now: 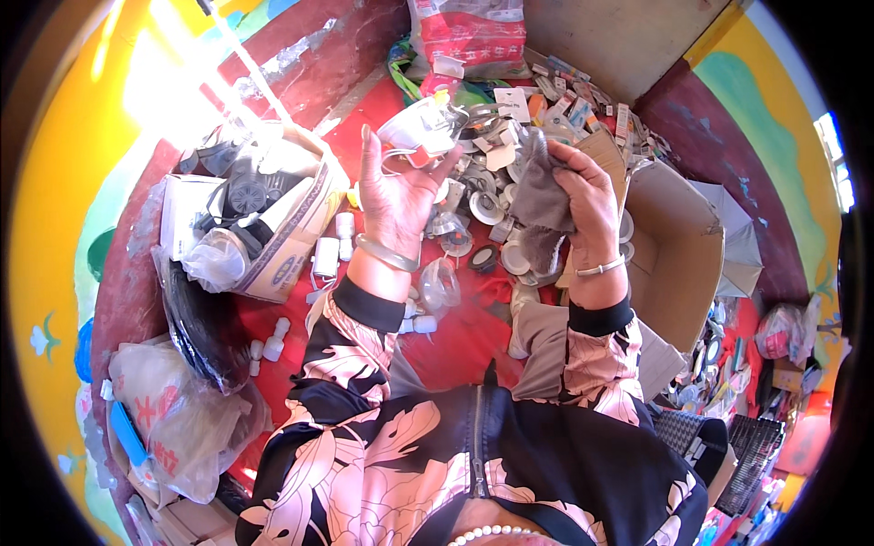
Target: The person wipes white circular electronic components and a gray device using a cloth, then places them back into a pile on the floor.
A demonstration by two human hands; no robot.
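Observation:
My left hand (399, 196) is raised, palm toward me, with the thumb and fingers around a white round light fitting (421, 126). A white cable loops from the fitting by my palm. My right hand (587, 196) pinches a grey cloth (544, 196), which hangs down beside the fingers. Beneath and between both hands lies a pile of round light fittings (485, 207), white and silver, some in clear plastic. Part of the pile is hidden behind the cloth.
At left stands a cardboard box (296, 218) of dark appliances, with white bulbs (273, 341) near it on the red floor covering. An open cardboard box (678, 241) is at right. Small cartons (583, 109) heap up at the back near a red-and-white sack (469, 36). Plastic bags (177, 409) lie front left.

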